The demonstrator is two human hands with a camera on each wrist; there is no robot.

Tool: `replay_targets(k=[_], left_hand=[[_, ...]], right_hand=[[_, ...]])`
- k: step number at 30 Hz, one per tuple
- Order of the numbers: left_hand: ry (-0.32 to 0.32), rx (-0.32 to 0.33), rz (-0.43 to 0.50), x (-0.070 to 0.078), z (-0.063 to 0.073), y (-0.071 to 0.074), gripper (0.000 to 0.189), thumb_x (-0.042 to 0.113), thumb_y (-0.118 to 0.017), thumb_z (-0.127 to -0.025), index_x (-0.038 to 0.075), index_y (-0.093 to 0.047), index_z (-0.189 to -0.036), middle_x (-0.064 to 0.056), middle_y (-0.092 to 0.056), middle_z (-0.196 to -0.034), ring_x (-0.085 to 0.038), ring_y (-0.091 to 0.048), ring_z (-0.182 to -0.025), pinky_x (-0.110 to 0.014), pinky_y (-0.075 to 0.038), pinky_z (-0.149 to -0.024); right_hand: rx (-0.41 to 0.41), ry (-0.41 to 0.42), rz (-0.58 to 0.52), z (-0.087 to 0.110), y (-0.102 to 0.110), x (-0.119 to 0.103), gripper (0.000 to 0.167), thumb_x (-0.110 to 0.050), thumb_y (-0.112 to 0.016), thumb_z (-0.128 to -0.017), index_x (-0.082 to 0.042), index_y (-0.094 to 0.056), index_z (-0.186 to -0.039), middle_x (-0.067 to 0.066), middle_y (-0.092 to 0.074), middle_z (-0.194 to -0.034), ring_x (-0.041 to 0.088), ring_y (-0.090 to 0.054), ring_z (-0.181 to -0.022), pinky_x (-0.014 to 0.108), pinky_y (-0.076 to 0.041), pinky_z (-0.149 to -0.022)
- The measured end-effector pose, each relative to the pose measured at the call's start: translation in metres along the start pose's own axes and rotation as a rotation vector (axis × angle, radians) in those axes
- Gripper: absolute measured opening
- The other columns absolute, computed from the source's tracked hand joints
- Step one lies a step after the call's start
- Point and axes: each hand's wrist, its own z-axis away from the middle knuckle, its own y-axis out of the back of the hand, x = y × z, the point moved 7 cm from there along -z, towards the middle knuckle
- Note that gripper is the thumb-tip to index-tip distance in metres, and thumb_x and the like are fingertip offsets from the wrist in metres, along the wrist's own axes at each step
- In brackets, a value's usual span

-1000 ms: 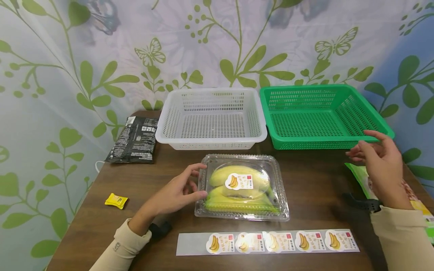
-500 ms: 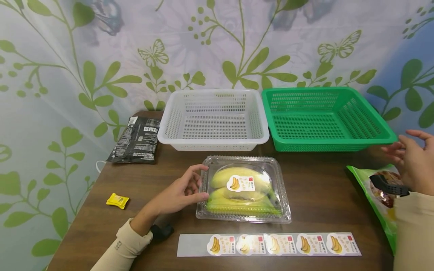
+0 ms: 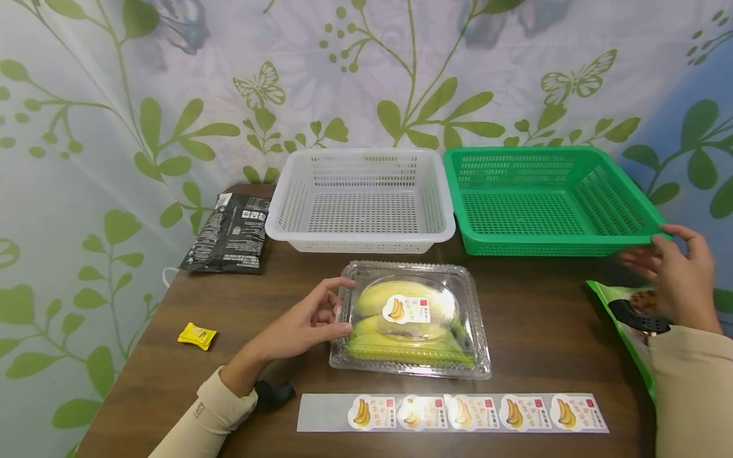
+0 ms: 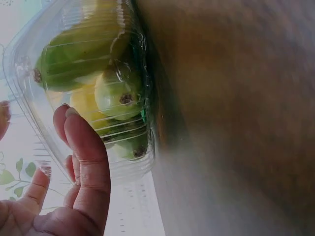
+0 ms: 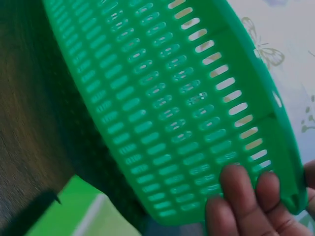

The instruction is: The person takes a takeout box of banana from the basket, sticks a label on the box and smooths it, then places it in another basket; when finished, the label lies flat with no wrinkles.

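A clear plastic clamshell box (image 3: 411, 270) of yellow-green bananas (image 3: 372, 302) sits mid-table, with a banana-print label (image 3: 408, 309) on its lid. Beside its left edge, my left hand (image 3: 303, 324) rests its thumb and fingertips at the side wall, fingers loosely bent; the left wrist view shows the banana ends (image 4: 126, 98) through the plastic. My right hand (image 3: 684, 277) holds the front right corner of the green basket (image 3: 550, 240). In the right wrist view its fingers (image 5: 238, 189) lie against the slotted outer wall below the rim, the thumb mostly out of frame.
A white basket (image 3: 361, 238) stands left of the green one. A strip of banana stickers (image 3: 452, 413) lies in front of the box. A black packet (image 3: 231, 235) and a small yellow packet (image 3: 197, 336) lie leftward. Under the right forearm lies a green bag (image 3: 624, 324).
My right hand swung outward to the right, then came back in and took hold of the green basket's corner. The left hand stays at the box.
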Motion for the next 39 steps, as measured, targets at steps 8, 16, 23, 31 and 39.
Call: replay_targets(k=[8, 16, 23, 31, 39], left_hand=[[0.033, 0.009, 0.03, 0.0, 0.001, -0.001, 0.066, 0.013, -0.072, -0.097, 0.026, -0.036, -0.151, -0.016, -0.043, -0.111, -0.011, -0.047, -0.066, -0.023, -0.043, -0.058], [0.02, 0.02, 0.043, 0.002, 0.001, -0.001, 0.065, 0.01, -0.072, -0.096, 0.022, -0.038, -0.15, -0.017, -0.043, -0.11, -0.01, -0.047, -0.067, -0.023, -0.043, -0.058], [-0.022, 0.038, 0.072, 0.007, -0.001, 0.001, 0.065, 0.005, -0.073, -0.094, 0.02, -0.041, -0.149, -0.016, -0.043, -0.108, -0.01, -0.049, -0.067, -0.022, -0.044, -0.058], [-0.041, 0.048, 0.077, 0.01, 0.0, 0.003, 0.064, 0.004, -0.074, -0.093, 0.019, -0.043, -0.147, -0.017, -0.043, -0.11, -0.009, -0.042, -0.062, -0.022, -0.04, -0.056], [-0.062, 0.063, 0.122, 0.033, -0.007, 0.0, 0.061, 0.002, -0.071, -0.093, 0.018, -0.044, -0.145, -0.017, -0.044, -0.11, -0.015, -0.055, -0.067, -0.029, -0.049, -0.058]], right_hand=[[-0.024, -0.011, -0.195, -0.003, 0.0, 0.003, 0.026, -0.008, -0.052, -0.106, -0.016, -0.047, -0.13, 0.006, -0.07, -0.084, 0.018, -0.073, -0.066, 0.027, -0.058, -0.06], [-0.03, -0.036, -0.312, -0.004, 0.001, 0.002, 0.026, -0.001, -0.054, -0.104, -0.011, -0.047, -0.127, 0.01, -0.068, -0.081, 0.023, -0.073, -0.065, 0.032, -0.06, -0.059], [-0.019, -0.055, -0.325, -0.006, 0.002, 0.001, 0.026, 0.0, -0.057, -0.102, -0.012, -0.049, -0.124, 0.011, -0.067, -0.078, 0.024, -0.073, -0.064, 0.033, -0.06, -0.06], [-0.009, -0.047, -0.289, -0.006, -0.001, 0.0, 0.026, -0.002, -0.058, -0.103, -0.011, -0.047, -0.124, 0.009, -0.067, -0.079, 0.022, -0.072, -0.063, 0.031, -0.059, -0.06], [0.038, -0.064, -0.252, -0.004, 0.0, 0.002, 0.024, -0.003, -0.056, -0.103, -0.013, -0.048, -0.123, 0.008, -0.067, -0.08, 0.02, -0.07, -0.063, 0.029, -0.059, -0.059]])
